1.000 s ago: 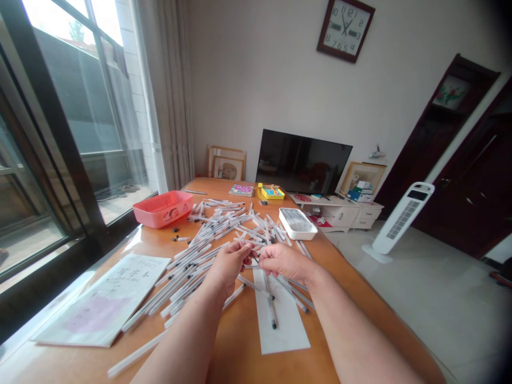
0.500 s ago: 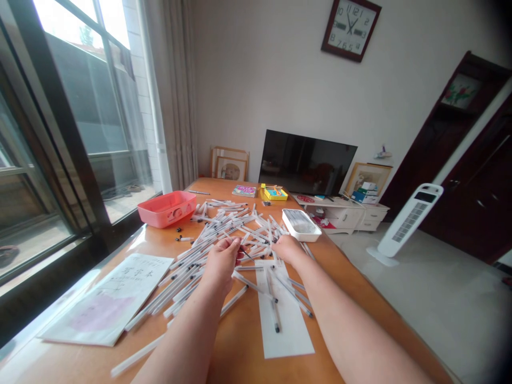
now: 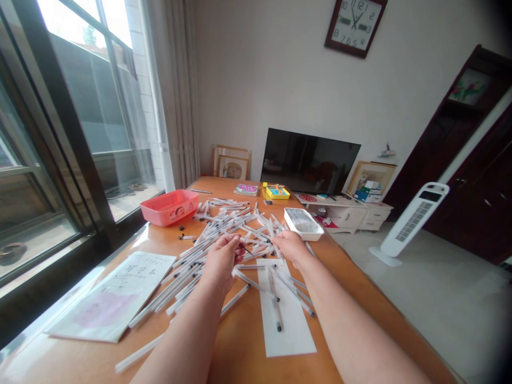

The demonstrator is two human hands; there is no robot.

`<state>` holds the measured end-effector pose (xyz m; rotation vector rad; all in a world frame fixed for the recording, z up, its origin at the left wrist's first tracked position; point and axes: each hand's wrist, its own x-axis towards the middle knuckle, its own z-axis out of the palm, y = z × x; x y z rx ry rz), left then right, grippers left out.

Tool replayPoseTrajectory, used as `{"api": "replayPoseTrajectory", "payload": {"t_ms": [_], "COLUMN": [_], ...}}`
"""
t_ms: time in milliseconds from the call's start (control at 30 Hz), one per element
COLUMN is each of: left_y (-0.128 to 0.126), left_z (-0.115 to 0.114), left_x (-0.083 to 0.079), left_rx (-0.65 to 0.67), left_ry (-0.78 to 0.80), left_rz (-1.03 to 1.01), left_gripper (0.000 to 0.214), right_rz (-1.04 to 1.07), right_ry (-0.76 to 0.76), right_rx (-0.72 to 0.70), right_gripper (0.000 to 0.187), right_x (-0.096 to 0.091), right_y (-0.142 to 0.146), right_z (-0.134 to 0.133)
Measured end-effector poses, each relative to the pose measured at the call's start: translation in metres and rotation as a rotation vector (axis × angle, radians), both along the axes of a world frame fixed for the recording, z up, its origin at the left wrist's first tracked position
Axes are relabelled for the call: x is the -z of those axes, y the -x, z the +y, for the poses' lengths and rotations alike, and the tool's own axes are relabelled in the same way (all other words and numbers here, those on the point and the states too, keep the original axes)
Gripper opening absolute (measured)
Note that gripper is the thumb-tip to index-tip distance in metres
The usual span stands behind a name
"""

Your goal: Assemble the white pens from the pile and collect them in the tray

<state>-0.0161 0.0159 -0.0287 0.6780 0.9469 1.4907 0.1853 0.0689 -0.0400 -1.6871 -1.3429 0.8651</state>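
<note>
A heap of several white pens (image 3: 224,226) is spread over the wooden table (image 3: 244,341). My left hand (image 3: 223,260) hovers above the heap with its fingers pinched on a thin dark pen part whose tip pokes out to the right. My right hand (image 3: 291,246) is curled, palm down, over pens at the heap's right side, near the white tray (image 3: 303,224). What its fingers hold is hidden. A white paper strip (image 3: 288,325) with a few pens on it lies below both hands.
A pink basin (image 3: 170,207) stands at the table's left edge by the window. A printed booklet (image 3: 116,296) lies near left. Small boxes (image 3: 274,192) sit at the far end. Beyond are a television (image 3: 310,161), a low cabinet and a white tower fan (image 3: 412,224).
My hands, close together a second ago, have separated. The right hand moved away to the right towards the white tray; the left hand stayed over the heap, still pinched.
</note>
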Motion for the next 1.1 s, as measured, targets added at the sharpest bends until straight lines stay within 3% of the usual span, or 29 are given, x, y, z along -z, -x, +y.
{"api": "replayPoseTrajectory", "payload": {"t_ms": [200,467,800,1100], "left_y": [0.000,0.002,-0.002,-0.007], "left_z": [-0.002,-0.002,-0.005,-0.005], "left_x": [-0.003,-0.006,-0.011,-0.008], "left_rx": [-0.004,-0.050,-0.113,-0.079], "left_ry": [-0.007,-0.035,-0.032,-0.061], "left_rz": [-0.053,-0.143,-0.184,-0.174], "left_gripper": [0.024,0.015,0.017,0.016], "right_rz": [0.473,1.109,1.273,1.325], "right_ry": [-0.086,-0.048,0.016,0.032], "right_rx": [-0.023,0.079,0.074,0.091], "right_gripper": [0.020,0.013,0.012,0.008], "right_x": [-0.012,-0.003,-0.003,-0.003], "right_y": [0.001,0.019,0.032,0.042], "right_z": [-0.030,-0.051,-0.058,-0.061]}}
